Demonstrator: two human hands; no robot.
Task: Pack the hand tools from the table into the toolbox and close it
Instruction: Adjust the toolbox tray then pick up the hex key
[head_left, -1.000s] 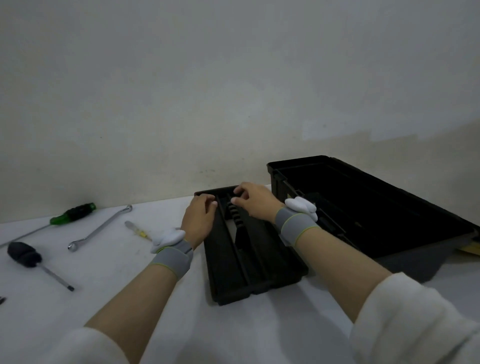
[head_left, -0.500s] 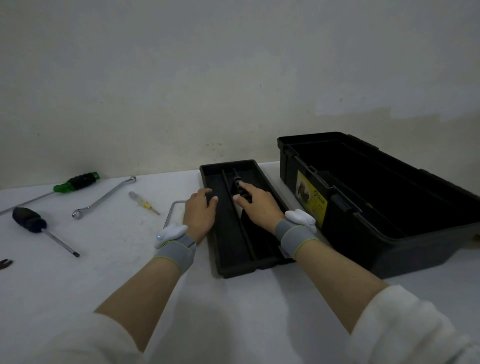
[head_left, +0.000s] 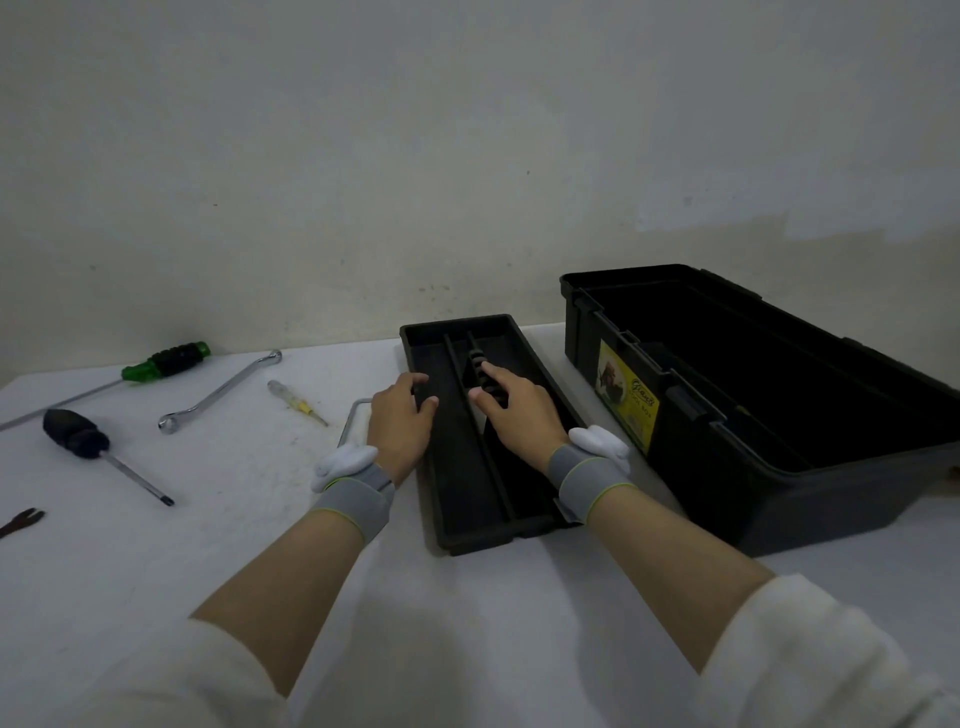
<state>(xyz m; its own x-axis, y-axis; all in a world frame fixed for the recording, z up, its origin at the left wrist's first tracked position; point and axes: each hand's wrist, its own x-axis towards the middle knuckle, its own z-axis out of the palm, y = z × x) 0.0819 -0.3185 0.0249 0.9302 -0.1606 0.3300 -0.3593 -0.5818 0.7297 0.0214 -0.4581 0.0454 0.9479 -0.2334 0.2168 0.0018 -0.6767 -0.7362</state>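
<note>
Left hand (head_left: 400, 421) lies over the left wall of the black lift-out tray (head_left: 460, 478), its fingers and thumb curled over the rim into the left compartment. The right hand (head_left: 519, 410) is on the tray's ribbed centre handle (head_left: 475, 364), thumb and fingers closed about it. A grey-and-white glove is bunched back at each wrist.

The tray rests flat on the white surface (head_left: 467, 623). Just right of the tray and apart from it stands the black toolbox (head_left: 769, 499), open, a yellow label (head_left: 626, 400) on the wall facing the tray; its inside is too dark to read.

The tools lie on the surface left of the tray. A bent metal rod (head_left: 354, 418) is just beside the tray, partly hidden by the left hand. Farther left lie a small yellow-handled screwdriver (head_left: 288, 397) and a chrome wrench (head_left: 223, 389). Well left of the tray are a green-and-black-handled screwdriver (head_left: 166, 360) and a black-handled screwdriver (head_left: 75, 434). A dark forked tip (head_left: 23, 519) pokes in farthest left.
</note>
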